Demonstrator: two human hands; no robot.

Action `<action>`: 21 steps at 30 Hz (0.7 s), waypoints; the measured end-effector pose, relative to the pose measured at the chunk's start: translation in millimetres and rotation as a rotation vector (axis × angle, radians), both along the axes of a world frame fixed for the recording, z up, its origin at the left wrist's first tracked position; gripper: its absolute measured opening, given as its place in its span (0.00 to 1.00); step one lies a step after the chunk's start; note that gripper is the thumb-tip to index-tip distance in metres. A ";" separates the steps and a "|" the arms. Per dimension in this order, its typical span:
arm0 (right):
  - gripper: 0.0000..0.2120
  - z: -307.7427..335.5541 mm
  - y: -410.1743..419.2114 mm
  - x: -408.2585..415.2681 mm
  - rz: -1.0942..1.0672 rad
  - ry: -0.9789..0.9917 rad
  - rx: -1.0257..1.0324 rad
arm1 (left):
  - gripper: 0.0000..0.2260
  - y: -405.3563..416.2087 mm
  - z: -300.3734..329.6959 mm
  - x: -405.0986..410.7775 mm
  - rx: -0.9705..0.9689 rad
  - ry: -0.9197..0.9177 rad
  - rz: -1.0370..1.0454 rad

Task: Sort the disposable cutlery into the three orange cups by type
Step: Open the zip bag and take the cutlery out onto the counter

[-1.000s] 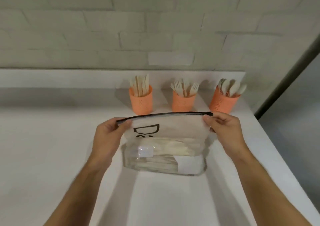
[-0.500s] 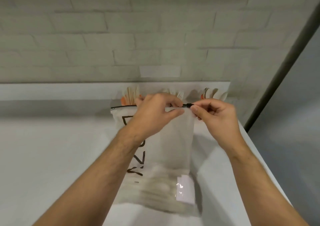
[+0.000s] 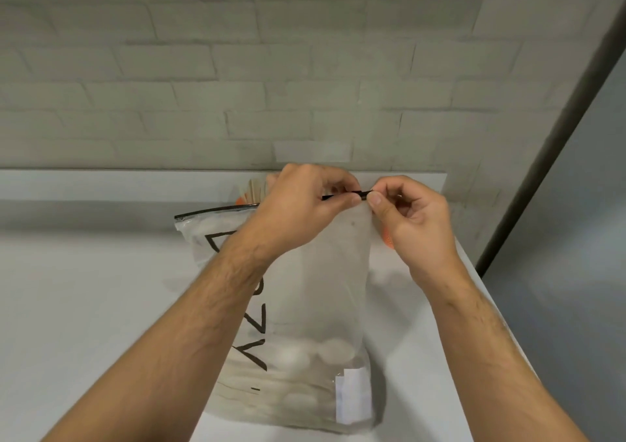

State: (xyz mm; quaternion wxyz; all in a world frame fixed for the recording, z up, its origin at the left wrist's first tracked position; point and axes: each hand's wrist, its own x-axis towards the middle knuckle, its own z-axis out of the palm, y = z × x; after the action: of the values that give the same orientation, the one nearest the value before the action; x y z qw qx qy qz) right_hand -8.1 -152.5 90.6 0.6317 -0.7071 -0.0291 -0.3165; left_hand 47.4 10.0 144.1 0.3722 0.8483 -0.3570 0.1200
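Both hands pinch the black zip strip along the top of a frosted plastic bag. The left hand reaches across the front of the bag, thumb and forefinger closed on the strip near its right end. The right hand meets it there, thumb and curled forefinger closed on the very end of the strip, so the two sets of fingertips almost touch. The remaining fingers of each hand are curled in.

The bag hangs upright from this grip, its bottom resting on the white tabletop towards the right edge. Black lettering runs down its front, partly covered by the left forearm. Pale disposable cutlery lies heaped in the bottom of the bag; rounded spoon-like shapes show through the plastic, but the pieces are too blurred to sort by type. A white label sits at the bag's lower right corner.

Behind the bag, at the back edge of the tabletop against the raised ledge, slivers of orange show: one cup with wooden handles standing in it behind the left hand, and another orange cup just below the right hand. A grey brick wall rises behind the ledge.
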 end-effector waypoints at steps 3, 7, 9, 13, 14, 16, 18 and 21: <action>0.03 -1.8 -2.8 6.0 -0.040 -0.017 0.063 | 0.05 11.1 2.2 1.9 0.040 -0.016 0.082; 0.10 -6.0 -18.3 17.3 -0.154 0.000 0.198 | 0.05 40.0 8.8 7.5 0.142 -0.082 0.223; 0.13 -6.9 -27.5 22.1 -0.211 0.011 0.216 | 0.05 59.1 13.0 12.8 0.168 -0.079 0.275; 0.14 -6.8 -35.9 34.6 -0.275 0.030 0.226 | 0.03 93.9 17.0 19.0 0.191 -0.052 0.345; 0.15 -6.9 -36.9 37.7 -0.290 0.033 0.241 | 0.03 102.1 17.6 20.3 0.189 -0.050 0.364; 0.15 -6.8 -37.0 42.3 -0.329 0.034 0.263 | 0.04 118.6 18.0 24.4 0.183 -0.049 0.392; 0.13 -7.7 -34.1 46.1 -0.354 0.043 0.273 | 0.04 131.4 18.4 28.0 0.197 -0.039 0.396; 0.13 -10.2 -25.3 50.8 -0.363 0.054 0.294 | 0.04 142.4 18.8 30.9 0.206 0.040 0.274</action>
State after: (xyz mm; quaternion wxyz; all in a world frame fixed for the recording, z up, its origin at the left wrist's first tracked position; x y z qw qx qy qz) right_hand 42.6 -177.7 80.4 0.6610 -0.6094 0.1620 -0.4067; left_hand 78.3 152.4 162.9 0.2703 0.9250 -0.2409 0.1157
